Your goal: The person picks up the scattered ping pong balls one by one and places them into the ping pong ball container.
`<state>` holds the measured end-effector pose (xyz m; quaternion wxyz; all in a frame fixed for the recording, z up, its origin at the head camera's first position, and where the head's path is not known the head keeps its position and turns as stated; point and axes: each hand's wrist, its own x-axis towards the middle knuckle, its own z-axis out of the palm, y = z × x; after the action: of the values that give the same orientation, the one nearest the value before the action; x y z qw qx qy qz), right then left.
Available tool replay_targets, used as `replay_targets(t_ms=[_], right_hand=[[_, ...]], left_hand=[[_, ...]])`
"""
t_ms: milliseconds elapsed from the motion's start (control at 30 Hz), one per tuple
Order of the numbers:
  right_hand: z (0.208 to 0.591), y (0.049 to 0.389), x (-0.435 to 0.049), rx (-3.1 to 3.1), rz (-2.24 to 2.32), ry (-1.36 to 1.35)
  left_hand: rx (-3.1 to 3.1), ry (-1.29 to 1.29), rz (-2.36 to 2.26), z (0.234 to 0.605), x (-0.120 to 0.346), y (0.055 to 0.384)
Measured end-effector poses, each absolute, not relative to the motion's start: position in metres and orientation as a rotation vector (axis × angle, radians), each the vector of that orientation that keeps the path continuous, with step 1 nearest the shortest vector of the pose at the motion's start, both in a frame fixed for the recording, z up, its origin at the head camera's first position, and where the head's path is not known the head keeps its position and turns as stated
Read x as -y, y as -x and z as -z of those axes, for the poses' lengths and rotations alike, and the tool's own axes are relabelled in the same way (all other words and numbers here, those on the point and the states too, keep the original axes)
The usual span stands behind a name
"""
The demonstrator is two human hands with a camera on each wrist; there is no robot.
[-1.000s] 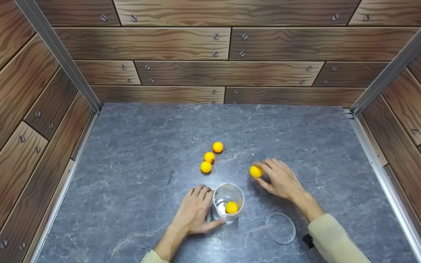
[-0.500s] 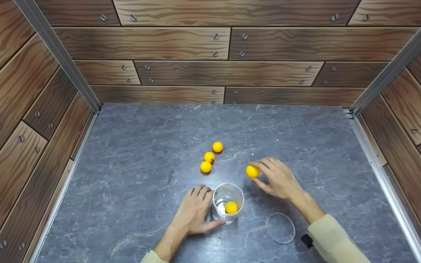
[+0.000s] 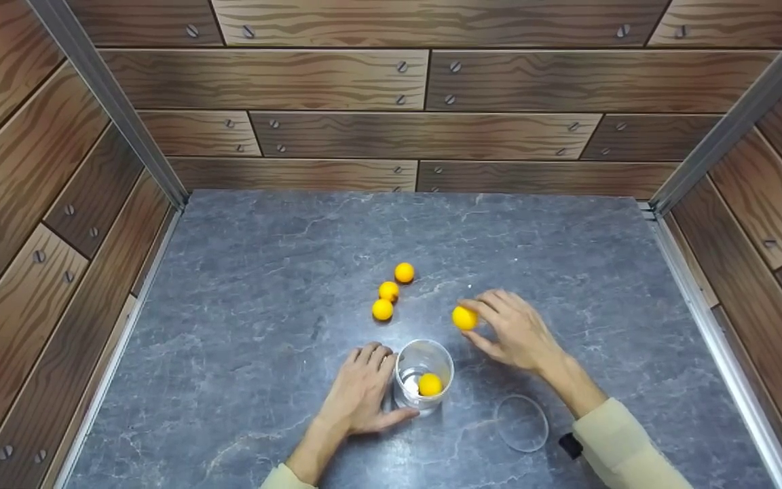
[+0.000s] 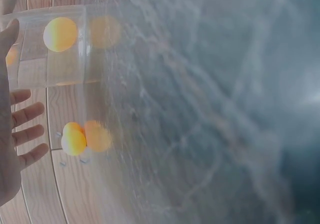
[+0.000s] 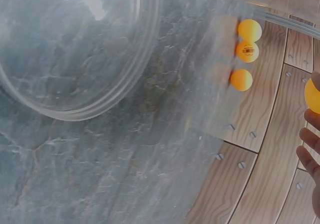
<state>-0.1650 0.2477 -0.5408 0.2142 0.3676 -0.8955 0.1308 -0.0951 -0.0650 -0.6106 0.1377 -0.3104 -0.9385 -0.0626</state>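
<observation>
My right hand [image 3: 516,333] pinches an orange ping-pong ball [image 3: 464,318] between thumb and fingertips, right of a clear plastic jar [image 3: 440,356] and beyond its rim. The right wrist view catches that same ping-pong ball [image 5: 313,97] at its right edge. The jar stands upright without its lid, one ping-pong ball [image 3: 430,385] inside. Against the jar's left side rests my left hand [image 3: 361,394], thumb along the near side. Its fingers look straight and spread in the left wrist view, where the ball inside [image 4: 60,34] shows through the wall.
Three loose ping-pong balls [image 3: 389,292] lie beyond the jar, two of them close together. A clear round lid [image 3: 522,423] lies flat at the near right, large in the right wrist view. Wood-patterned walls [image 3: 337,81] border the grey marbled table [image 3: 262,272].
My right hand's ping-pong ball has shifted slightly left, toward the jar. My left hand, the jar, the lid and the loose balls keep their places.
</observation>
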Motion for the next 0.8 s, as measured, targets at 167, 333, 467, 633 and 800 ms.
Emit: replay_targets(t_ms=[167,333,467,633,800], right_hand=[[0.533,0.162,-0.245,2.45,-0.356,-1.046],[0.526,0.159,-0.241,2.4,-0.36,-1.081],[0.521,0.157,-0.238,2.374,-0.373,-1.094],[0.514,0.154,-0.236,2.366,-0.392,-1.088],[0.51,0.151,-0.233,2.362,-0.366,-1.103]], left_hand=[[2.714,0.902,0.173,0.611,0.065,0.095],[2.707,0.907,0.173,0.611,0.065,0.096],[2.693,0.906,0.183,0.611,0.065,0.096],[2.68,0.906,0.188,0.611,0.066,0.095],[2.678,0.906,0.195,0.611,0.066,0.095]])
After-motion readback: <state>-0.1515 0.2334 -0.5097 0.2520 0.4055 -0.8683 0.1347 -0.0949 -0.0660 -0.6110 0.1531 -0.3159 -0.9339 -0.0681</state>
